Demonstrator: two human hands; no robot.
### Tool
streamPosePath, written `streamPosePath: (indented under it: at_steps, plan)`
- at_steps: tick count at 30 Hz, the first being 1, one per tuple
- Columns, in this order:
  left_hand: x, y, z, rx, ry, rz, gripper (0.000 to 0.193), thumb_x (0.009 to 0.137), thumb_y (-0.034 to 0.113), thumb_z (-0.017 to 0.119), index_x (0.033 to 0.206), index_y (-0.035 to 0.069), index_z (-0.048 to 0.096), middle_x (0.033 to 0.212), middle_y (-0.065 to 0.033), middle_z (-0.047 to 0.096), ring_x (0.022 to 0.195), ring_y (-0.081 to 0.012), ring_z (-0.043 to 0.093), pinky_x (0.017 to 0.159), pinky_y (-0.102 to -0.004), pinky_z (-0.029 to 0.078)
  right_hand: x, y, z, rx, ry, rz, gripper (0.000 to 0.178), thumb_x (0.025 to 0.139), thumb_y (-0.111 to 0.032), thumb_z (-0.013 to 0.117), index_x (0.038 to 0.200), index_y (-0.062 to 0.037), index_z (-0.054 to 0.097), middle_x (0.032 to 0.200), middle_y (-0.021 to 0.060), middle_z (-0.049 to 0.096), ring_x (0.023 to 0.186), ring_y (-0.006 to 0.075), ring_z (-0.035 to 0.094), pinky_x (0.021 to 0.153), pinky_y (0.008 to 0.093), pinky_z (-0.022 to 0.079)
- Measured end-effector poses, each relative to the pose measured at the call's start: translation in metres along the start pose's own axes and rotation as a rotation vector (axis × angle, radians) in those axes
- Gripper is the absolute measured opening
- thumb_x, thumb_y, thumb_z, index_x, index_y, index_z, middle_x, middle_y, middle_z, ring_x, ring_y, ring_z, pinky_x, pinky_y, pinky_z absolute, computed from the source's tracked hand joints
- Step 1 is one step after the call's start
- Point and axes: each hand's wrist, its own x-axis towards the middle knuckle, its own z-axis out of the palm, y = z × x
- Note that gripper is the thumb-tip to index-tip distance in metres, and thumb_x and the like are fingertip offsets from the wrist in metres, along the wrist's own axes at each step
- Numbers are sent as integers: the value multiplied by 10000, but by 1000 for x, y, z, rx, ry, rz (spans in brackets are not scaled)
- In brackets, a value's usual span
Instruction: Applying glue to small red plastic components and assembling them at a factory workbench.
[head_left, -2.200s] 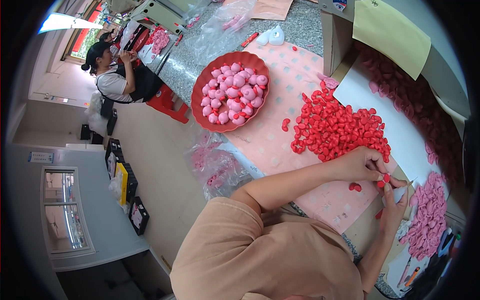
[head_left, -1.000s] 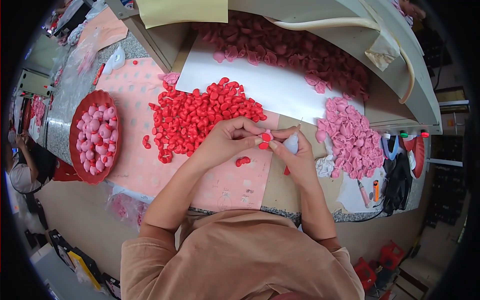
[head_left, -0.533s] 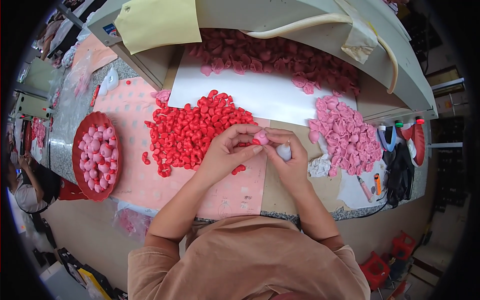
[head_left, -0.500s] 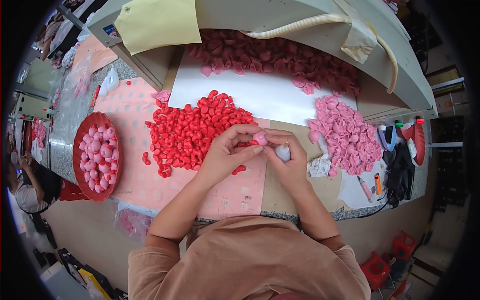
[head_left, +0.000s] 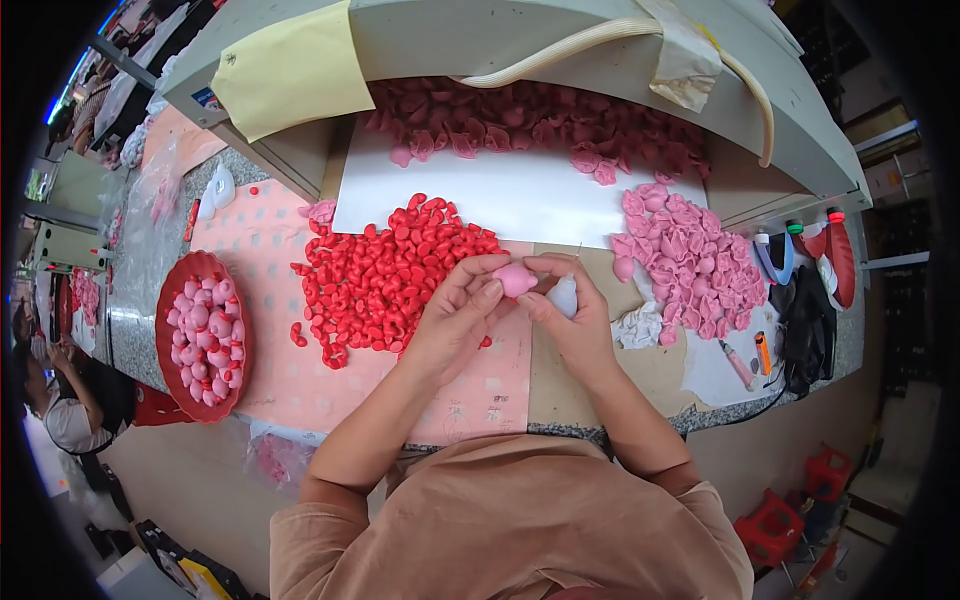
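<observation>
Over the middle of the bench, my left hand [head_left: 448, 322] pinches a small rounded pink piece [head_left: 515, 280] between thumb and fingers. My right hand [head_left: 588, 335] is closed around a small whitish dropper bottle [head_left: 562, 297] with a thin needle tip pointing up. Its thumb and index fingertip reach the right side of the pink piece. Any red part on its underside is mostly hidden by my fingers. Just left of my left hand lies a heap of small glossy red pieces [head_left: 385, 275]. Right of my right hand is a pile of thin-edged pink pieces [head_left: 690, 260].
A red scalloped basket [head_left: 170, 375] at left holds joined pink-and-red pieces. Ahead stands a grey hooded housing [head_left: 560, 45] with more pink pieces [head_left: 530, 120] beneath. Crumpled tissue [head_left: 637, 327], an orange lighter [head_left: 763, 353] and a black bag [head_left: 808, 335] lie right. Another person [head_left: 75, 400] sits far left.
The pink piece has turned in my fingers: its smooth rounded side now shows, where a red part showed before. The bottle's needle now points upward. The whole view has shifted slightly.
</observation>
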Motion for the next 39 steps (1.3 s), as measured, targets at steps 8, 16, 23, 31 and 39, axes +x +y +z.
streamPosePath:
  at_steps: [8,16,23,31,39]
  plan:
    - [1,-5,-7,247,-28,12,301,926,154,502,1215,79,462,1141,-77,544,1060,-177,539,934,-342,440,0,-1,-6,1,-90,-13,295,827,-36,622,1108,9,546,1065,58,534,950,134,549,805,256,456]
    - [2,-1,2,-65,-84,-101,268,945,165,459,1197,77,472,1126,-84,550,1045,-194,554,921,-371,465,1,-7,-8,223,-63,236,288,847,-75,610,1118,1,552,992,50,597,787,76,544,668,213,447]
    - [2,-1,-7,89,46,-85,248,911,90,513,1156,51,534,1094,-76,574,1009,-179,575,882,-348,503,2,-4,-13,143,-109,291,302,849,-89,611,1131,3,551,952,29,598,713,64,519,651,204,437]
    - [1,7,-4,228,122,-149,300,871,20,554,1170,11,546,1095,-93,593,1003,-185,590,891,-335,510,6,-8,-19,123,-135,355,308,835,-105,632,1117,1,566,893,8,600,676,54,495,623,197,421]
    - [1,3,-5,246,122,-105,281,856,4,571,1137,-4,564,1073,-101,605,987,-176,597,887,-325,509,6,-9,-18,140,-132,357,302,820,-96,646,1100,-7,577,849,-2,596,672,50,489,616,199,415]
